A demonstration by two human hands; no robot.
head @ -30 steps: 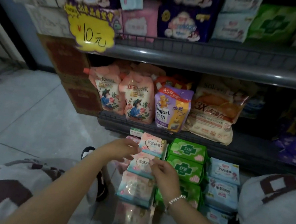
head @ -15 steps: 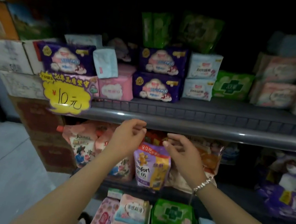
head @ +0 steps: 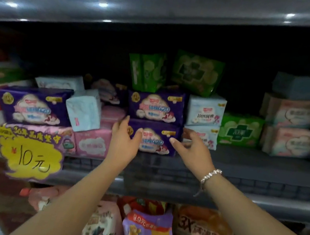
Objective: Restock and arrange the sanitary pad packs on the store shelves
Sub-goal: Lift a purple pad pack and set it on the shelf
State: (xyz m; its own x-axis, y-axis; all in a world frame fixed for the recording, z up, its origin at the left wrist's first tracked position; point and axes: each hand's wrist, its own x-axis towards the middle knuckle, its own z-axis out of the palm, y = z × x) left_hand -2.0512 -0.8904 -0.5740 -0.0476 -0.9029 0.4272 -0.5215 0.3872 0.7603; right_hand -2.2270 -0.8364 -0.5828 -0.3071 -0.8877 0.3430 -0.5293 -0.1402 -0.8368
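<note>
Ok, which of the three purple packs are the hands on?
The lower purple pack of the middle stack: left hand and right hand flank it. Another sits on top, the third far left.

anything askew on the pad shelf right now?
Yes. A pale blue pack stands tilted on the pink packs, between two purple stacks, not squared like its neighbours. Two green packs lean upright on the middle purple stack. The rest looks stacked flat.
</note>
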